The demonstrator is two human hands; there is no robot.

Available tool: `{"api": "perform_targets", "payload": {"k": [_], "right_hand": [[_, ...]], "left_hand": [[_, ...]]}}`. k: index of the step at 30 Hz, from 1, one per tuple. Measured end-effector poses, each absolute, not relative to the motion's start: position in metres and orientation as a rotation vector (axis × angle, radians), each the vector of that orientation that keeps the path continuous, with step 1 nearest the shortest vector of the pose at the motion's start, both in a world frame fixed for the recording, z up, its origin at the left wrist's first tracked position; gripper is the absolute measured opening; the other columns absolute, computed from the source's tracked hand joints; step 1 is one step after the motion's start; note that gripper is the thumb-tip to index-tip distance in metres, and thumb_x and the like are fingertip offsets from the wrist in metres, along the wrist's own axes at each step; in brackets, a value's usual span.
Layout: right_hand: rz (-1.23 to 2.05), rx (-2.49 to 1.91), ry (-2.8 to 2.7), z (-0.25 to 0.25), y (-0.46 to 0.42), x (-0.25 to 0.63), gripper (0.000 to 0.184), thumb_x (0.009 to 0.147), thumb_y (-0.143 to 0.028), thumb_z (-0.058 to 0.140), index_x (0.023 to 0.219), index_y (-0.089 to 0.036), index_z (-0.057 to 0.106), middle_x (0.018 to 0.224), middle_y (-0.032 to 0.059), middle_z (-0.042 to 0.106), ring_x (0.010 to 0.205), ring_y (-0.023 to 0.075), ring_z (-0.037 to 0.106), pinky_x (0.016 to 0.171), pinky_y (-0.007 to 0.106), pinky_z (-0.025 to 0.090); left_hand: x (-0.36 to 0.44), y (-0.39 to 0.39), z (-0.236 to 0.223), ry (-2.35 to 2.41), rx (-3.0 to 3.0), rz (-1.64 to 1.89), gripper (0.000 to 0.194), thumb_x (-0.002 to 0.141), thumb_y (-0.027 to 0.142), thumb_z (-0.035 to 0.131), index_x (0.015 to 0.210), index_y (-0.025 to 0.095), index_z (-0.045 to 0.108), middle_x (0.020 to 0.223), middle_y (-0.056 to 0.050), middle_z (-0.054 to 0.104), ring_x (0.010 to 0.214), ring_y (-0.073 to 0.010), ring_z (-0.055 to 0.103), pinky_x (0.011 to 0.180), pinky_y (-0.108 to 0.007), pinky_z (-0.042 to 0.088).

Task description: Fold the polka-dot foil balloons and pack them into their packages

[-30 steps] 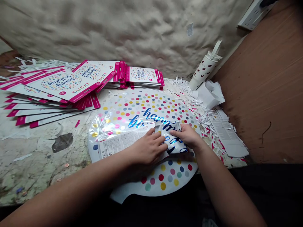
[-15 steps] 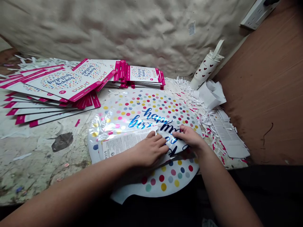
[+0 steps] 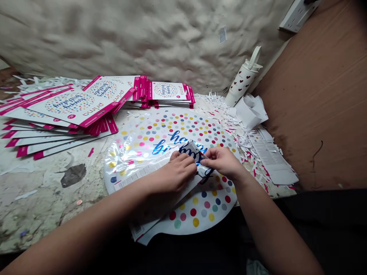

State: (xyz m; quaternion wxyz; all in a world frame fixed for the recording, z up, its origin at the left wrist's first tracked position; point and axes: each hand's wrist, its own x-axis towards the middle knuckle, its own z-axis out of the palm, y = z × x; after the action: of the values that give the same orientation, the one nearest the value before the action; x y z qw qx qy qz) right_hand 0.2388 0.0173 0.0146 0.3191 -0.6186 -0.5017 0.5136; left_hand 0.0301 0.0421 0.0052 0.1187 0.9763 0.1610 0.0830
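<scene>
A flat white foil balloon (image 3: pixel 206 214) with coloured dots and blue "happy birthday" lettering lies at the front edge of the table. Across it rests a printed card (image 3: pixel 143 170) covered in small text, partly hidden by my left forearm. My left hand (image 3: pixel 179 172) is closed, its curled fingers pressing the foil down along the card's edge. From the right, my right hand (image 3: pixel 223 162) pinches a folded, silvery part of the foil between thumb and fingers. Both hands are almost touching over the blue lettering.
Pink-and-white balloon packets (image 3: pixel 86 103) lie fanned at the left, beside a smaller packet stack (image 3: pixel 169 91). A heart-patterned tumbler (image 3: pixel 243 80) leans at the back right near crumpled paper (image 3: pixel 252 110). Paper shreds and printed sheets (image 3: pixel 269 156) cover the right edge, beside a brown panel (image 3: pixel 315 114).
My right hand has lifted and folded the foil towards my left hand, so a silvery fold now stands between them. The card has turned, with its lower end showing near the balloon's tail.
</scene>
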Motion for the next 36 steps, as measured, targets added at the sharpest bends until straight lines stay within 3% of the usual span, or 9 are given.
{"api": "perform_targets", "payload": {"k": [5, 11, 21, 25, 28, 31, 34, 36], "right_hand": [[1.528, -1.600, -1.272, 0.015, 0.027, 0.239, 0.018, 0.057, -0.025, 0.073, 0.065, -0.016, 0.059, 0.049, -0.0038, 0.055, 0.044, 0.0082, 0.047, 0.044, 0.021, 0.035], [1.483, -1.631, -1.283, 0.014, 0.033, 0.236, 0.018, 0.053, -0.022, 0.074, 0.059, -0.016, 0.058, 0.047, -0.0038, 0.055, 0.044, 0.0080, 0.047, 0.042, 0.020, 0.034], [1.566, -1.651, -1.299, 0.004, 0.032, 0.204, 0.010, 0.056, -0.014, 0.068, 0.060, -0.016, 0.059, 0.047, -0.0033, 0.057, 0.043, 0.0087, 0.049, 0.041, 0.019, 0.036], [1.605, -1.637, -1.351, 0.011, 0.031, 0.203, 0.011, 0.057, -0.010, 0.067, 0.066, -0.015, 0.064, 0.056, 0.0010, 0.063, 0.052, 0.0134, 0.057, 0.047, 0.023, 0.044], [1.343, -1.522, -1.347, 0.030, 0.024, 0.220, 0.033, 0.060, -0.016, 0.072, 0.092, -0.018, 0.065, 0.086, 0.0044, 0.068, 0.079, 0.0170, 0.063, 0.070, 0.028, 0.050], [1.299, -1.271, -1.388, 0.045, 0.007, 0.219, 0.062, 0.055, -0.019, 0.080, 0.112, -0.024, 0.058, 0.109, 0.0050, 0.063, 0.102, 0.0210, 0.058, 0.085, 0.032, 0.048], [1.312, -1.037, -1.317, 0.051, -0.012, 0.196, 0.037, 0.068, -0.027, 0.074, 0.103, -0.022, 0.062, 0.098, 0.0037, 0.068, 0.095, 0.0209, 0.062, 0.082, 0.033, 0.050], [1.167, -0.931, -1.248, 0.055, -0.019, 0.185, 0.018, 0.079, -0.028, 0.064, 0.096, -0.021, 0.065, 0.092, 0.0033, 0.069, 0.089, 0.0197, 0.064, 0.080, 0.033, 0.051]], "left_hand": [[0.030, 0.038, 0.008, 0.478, 2.913, 0.243, 0.017, 0.088, 0.010, 0.034, 0.087, 0.016, 0.050, 0.087, -0.006, 0.056, 0.085, -0.0199, 0.045, 0.083, -0.038, 0.029], [0.030, 0.031, 0.009, 0.388, 3.017, 0.289, 0.018, 0.091, 0.013, 0.036, 0.082, 0.016, 0.051, 0.083, -0.004, 0.057, 0.074, -0.0173, 0.047, 0.076, -0.032, 0.034], [0.028, 0.031, 0.003, 0.344, 3.040, 0.357, 0.015, 0.091, 0.014, 0.039, 0.085, 0.014, 0.053, 0.088, -0.005, 0.060, 0.082, -0.0192, 0.049, 0.077, -0.033, 0.036], [0.025, 0.034, 0.000, 0.346, 3.052, 0.404, 0.018, 0.092, 0.014, 0.037, 0.085, 0.014, 0.054, 0.088, -0.006, 0.060, 0.084, -0.0196, 0.049, 0.080, -0.034, 0.036], [0.023, 0.037, 0.012, 0.475, 3.086, 0.483, 0.024, 0.093, 0.015, 0.032, 0.086, 0.014, 0.055, 0.084, -0.007, 0.059, 0.078, -0.0190, 0.049, 0.076, -0.035, 0.038], [0.020, 0.034, 0.039, 0.686, 3.084, 0.718, 0.027, 0.093, 0.017, 0.030, 0.086, 0.014, 0.056, 0.078, -0.007, 0.057, 0.073, -0.0195, 0.048, 0.072, -0.037, 0.040], [0.008, 0.018, 0.069, 0.773, 3.047, 1.071, 0.015, 0.089, 0.017, 0.041, 0.092, 0.018, 0.056, 0.086, -0.006, 0.059, 0.084, -0.0211, 0.050, 0.083, -0.042, 0.041], [-0.007, 0.005, 0.081, 0.929, 2.896, 1.303, 0.023, 0.083, 0.018, 0.053, 0.104, 0.026, 0.054, 0.103, -0.002, 0.058, 0.103, -0.0238, 0.048, 0.099, -0.048, 0.033]]}}
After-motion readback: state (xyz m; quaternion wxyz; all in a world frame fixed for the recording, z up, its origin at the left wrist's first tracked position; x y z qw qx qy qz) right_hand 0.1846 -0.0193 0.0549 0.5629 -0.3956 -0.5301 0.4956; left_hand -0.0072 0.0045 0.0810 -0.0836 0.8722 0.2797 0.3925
